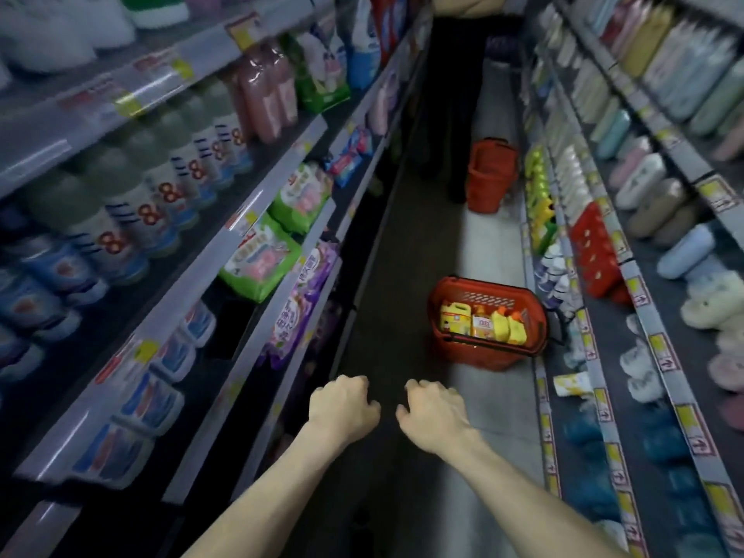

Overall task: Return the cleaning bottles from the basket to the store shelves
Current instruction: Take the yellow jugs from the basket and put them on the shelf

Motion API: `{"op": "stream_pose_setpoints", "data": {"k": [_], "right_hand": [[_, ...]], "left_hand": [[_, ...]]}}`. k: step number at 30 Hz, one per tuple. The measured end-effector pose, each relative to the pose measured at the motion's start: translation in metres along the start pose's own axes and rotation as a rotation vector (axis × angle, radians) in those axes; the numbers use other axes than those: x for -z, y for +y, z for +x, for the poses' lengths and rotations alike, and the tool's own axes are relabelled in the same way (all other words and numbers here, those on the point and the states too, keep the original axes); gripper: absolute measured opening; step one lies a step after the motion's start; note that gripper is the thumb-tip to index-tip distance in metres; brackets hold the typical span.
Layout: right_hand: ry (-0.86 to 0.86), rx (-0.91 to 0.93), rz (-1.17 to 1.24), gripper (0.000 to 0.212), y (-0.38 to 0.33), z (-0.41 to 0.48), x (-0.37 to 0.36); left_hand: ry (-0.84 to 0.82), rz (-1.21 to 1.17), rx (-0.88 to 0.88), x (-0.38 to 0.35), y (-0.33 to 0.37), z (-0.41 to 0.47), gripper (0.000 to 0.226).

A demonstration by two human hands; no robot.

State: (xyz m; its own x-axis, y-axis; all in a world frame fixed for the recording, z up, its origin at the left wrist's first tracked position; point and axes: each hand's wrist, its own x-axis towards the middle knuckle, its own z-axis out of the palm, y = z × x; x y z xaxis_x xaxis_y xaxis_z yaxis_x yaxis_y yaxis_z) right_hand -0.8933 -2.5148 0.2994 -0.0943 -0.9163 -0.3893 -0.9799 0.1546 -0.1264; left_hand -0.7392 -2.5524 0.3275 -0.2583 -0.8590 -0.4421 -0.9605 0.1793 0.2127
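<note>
A red shopping basket (451,300) sits on the aisle floor by the right-hand shelves, ahead of me. Inside it lie several yellow and orange cleaning bottles (481,322). My left hand (344,408) and my right hand (435,412) reach forward side by side over the dark floor, well short of the basket. Both hold nothing, with the fingers hanging loosely curled downward. Rows of yellow and green bottles (539,199) stand on the low right shelf beyond the basket.
Left shelves (257,219) carry detergent bottles and refill bags. Right shelves (640,292) hold slippers, white bottles and red packs. A stack of red baskets (491,175) stands farther down the narrow aisle, beside a person in dark trousers (455,94).
</note>
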Motion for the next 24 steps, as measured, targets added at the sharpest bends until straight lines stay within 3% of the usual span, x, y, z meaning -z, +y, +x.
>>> {"op": "stream_pose_setpoints", "data": {"k": [12, 24], "right_hand": [[-0.025, -0.226, 0.069, 0.037, 0.073, 0.092, 0.045], [-0.202, -0.276, 0.172, 0.041, 0.233, 0.223, 0.049]], "left_hand": [[-0.117, 0.132, -0.206, 0.022, 0.065, 0.149, 0.045], [-0.305, 0.181, -0.182, 0.012, 0.196, 0.306, 0.042]]}}
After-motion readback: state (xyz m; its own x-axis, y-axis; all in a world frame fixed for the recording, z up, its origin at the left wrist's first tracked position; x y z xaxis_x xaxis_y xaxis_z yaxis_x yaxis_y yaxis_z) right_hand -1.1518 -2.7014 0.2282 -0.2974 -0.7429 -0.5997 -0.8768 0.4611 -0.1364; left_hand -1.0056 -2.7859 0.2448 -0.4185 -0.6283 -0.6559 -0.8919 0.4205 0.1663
